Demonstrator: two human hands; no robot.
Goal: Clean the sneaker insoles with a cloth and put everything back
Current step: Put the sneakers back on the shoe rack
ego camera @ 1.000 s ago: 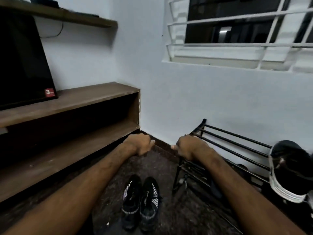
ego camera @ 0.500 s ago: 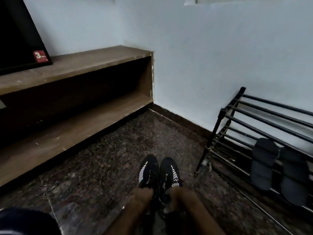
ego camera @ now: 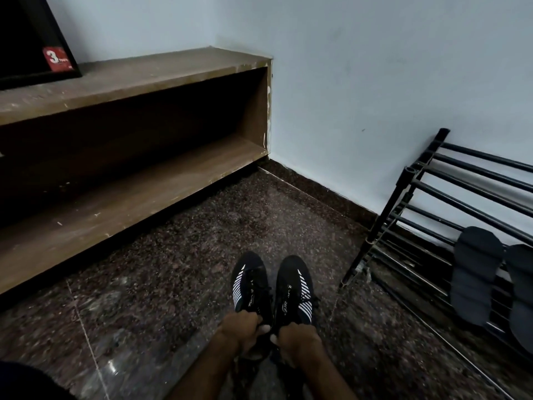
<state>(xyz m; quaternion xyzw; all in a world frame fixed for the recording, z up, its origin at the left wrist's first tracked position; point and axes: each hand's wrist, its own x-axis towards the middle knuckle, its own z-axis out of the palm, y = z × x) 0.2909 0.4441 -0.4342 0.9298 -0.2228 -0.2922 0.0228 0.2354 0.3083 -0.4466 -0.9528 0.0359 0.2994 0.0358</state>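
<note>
On the floor (ego camera: 173, 269) beside the shoe rack (ego camera: 392, 209), my left hand (ego camera: 245, 327) and right hand (ego camera: 300, 339) each clench a heel collar of the black sneakers (ego camera: 251, 284), while two dark insoles (ego camera: 473, 278) lie on the rack; I judge they could slip between its bars if bumped.

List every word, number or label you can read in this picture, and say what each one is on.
"3": red sticker on the black flat screen; smaller print beneath is unreadable.
White lettering on the left black striped sneaker and the right black striped sneaker: too blurred to read.
</note>
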